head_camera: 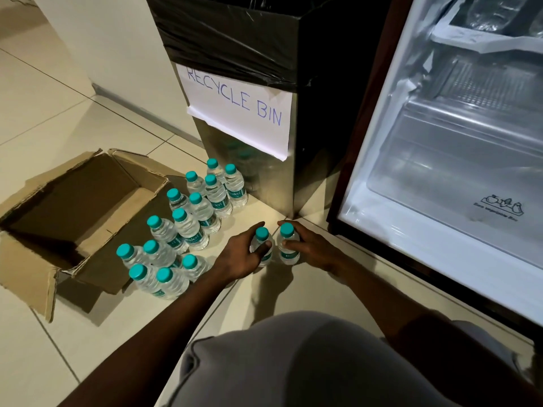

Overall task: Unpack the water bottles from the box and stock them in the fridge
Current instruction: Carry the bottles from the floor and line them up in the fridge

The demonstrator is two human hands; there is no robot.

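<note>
Several small clear water bottles (188, 227) with teal caps stand upright on the tiled floor beside an open cardboard box (29, 277), whose inside looks empty. My left hand (239, 254) is wrapped around one upright bottle (262, 234). My right hand (308, 245) grips a second upright bottle (288, 240) right beside it. Both bottles stand on the floor in front of the open fridge (458, 160), whose lit interior shows a clear vegetable drawer at the bottom.
A tall steel bin (249, 177) with a black liner and a paper "RECYCLE BIN" sign stands between the bottles and the fridge. The fridge's dark frame edge (367, 118) runs beside my right arm. My knee (308, 362) fills the bottom.
</note>
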